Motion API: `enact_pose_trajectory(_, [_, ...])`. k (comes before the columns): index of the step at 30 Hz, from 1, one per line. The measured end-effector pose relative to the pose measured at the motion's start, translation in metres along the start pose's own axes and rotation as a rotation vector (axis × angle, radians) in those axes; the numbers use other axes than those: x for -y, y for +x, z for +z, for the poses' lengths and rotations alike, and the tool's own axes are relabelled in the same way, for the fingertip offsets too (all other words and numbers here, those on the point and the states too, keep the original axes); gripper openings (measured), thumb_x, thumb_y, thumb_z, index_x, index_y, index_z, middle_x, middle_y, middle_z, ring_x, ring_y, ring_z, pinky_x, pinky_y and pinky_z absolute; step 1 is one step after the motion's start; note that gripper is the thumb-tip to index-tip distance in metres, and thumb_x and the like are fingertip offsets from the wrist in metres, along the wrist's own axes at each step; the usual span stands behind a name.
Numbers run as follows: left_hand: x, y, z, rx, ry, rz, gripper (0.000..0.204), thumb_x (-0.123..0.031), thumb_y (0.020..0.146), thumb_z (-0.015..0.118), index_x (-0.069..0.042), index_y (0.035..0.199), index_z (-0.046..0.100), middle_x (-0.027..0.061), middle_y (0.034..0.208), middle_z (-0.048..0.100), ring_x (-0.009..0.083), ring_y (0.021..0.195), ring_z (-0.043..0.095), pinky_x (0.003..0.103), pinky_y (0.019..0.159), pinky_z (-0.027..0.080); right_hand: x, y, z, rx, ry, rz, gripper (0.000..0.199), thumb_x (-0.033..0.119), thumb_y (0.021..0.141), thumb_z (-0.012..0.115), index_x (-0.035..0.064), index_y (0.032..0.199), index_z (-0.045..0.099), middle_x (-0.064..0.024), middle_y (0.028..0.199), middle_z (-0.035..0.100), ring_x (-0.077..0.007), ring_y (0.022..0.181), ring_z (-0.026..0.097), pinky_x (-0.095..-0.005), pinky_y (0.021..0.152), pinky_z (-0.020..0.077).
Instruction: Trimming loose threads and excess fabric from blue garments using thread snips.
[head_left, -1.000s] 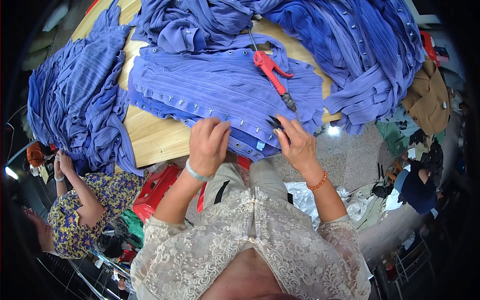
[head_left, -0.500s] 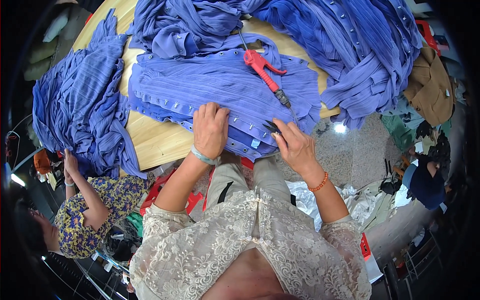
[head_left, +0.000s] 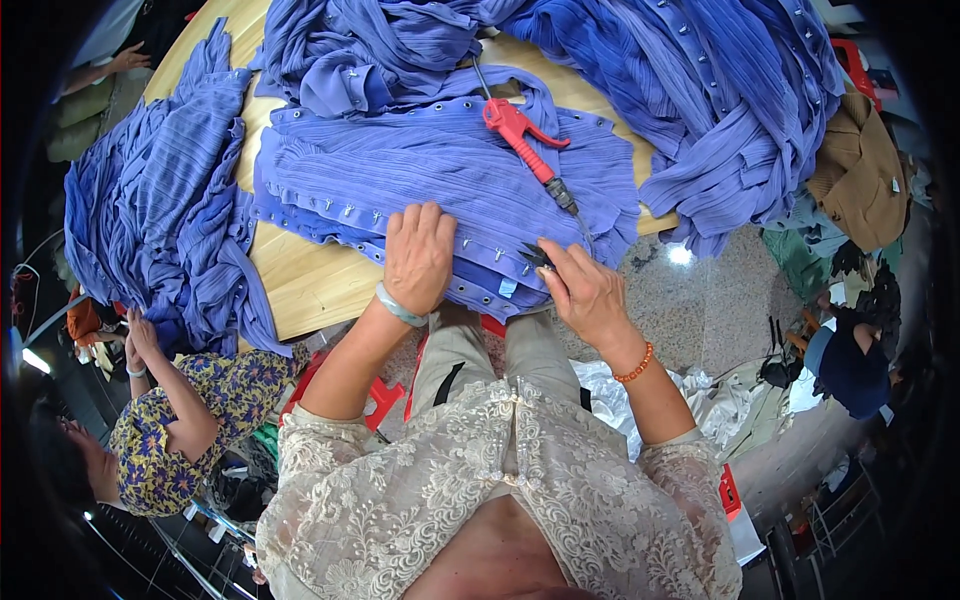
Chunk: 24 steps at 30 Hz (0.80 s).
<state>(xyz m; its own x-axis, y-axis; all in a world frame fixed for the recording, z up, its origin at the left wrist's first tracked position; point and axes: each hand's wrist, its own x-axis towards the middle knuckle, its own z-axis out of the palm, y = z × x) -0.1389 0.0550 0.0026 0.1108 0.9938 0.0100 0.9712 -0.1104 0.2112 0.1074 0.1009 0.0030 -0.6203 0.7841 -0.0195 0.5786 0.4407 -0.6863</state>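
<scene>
A violet-blue ribbed knit garment (head_left: 400, 160) lies spread in front of me, with metal fasteners along its near edge band and a small pale label close to my right hand. My left hand (head_left: 421, 255) is closed over that band, its fingers curled onto the fabric; the fingertips are partly hidden. In my right hand (head_left: 588, 290) is a small pair of black thread snips (head_left: 537, 255), pinched between thumb and fingers. The blades point left over the band, close to a fastener. A red air blow gun (head_left: 522, 135) rests on the garment's upper right part.
More blue garments heap at the left (head_left: 160, 190), the back (head_left: 370, 50) and the right (head_left: 700, 100) of the wooden table (head_left: 310, 285). A co-worker in a flowered top (head_left: 170, 440) sits at the left. Brown clothing (head_left: 860, 180) lies far right.
My right hand and the snips have shifted slightly left along the band. My left hand stays nearly in place on the garment. Another person's hand has appeared at the far upper left.
</scene>
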Motion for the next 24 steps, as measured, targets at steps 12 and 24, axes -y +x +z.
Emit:
enact_pose_trajectory(12, [-0.006, -0.025, -0.005, -0.183, -0.338, -0.157, 0.017, 0.002, 0.081, 0.061, -0.003, 0.097, 0.057, 0.0144, 0.096, 0.055, 0.0344, 0.090, 0.052, 0.042, 0.078, 0.038, 0.028, 0.022, 0.023, -0.004, 0.087, -0.105, 0.035, 0.017, 0.089, 0.067, 0.0082, 0.123, 0.062, -0.0095, 0.083, 0.058, -0.0292, 0.068, 0.063, -0.0386, 0.057, 0.0498])
enact_pose_trajectory(24, [-0.002, -0.012, -0.003, -0.181, -0.124, -0.101, 0.020, -0.008, 0.081, 0.066, -0.004, 0.101, 0.063, 0.0112, 0.096, 0.056, 0.0299, 0.089, 0.053, 0.041, 0.077, 0.038, 0.015, 0.020, 0.020, 0.027, 0.027, -0.041, 0.035, 0.018, 0.090, 0.066, 0.0067, 0.122, 0.060, -0.0115, 0.087, 0.059, -0.0328, 0.073, 0.065, -0.0414, 0.061, 0.0524])
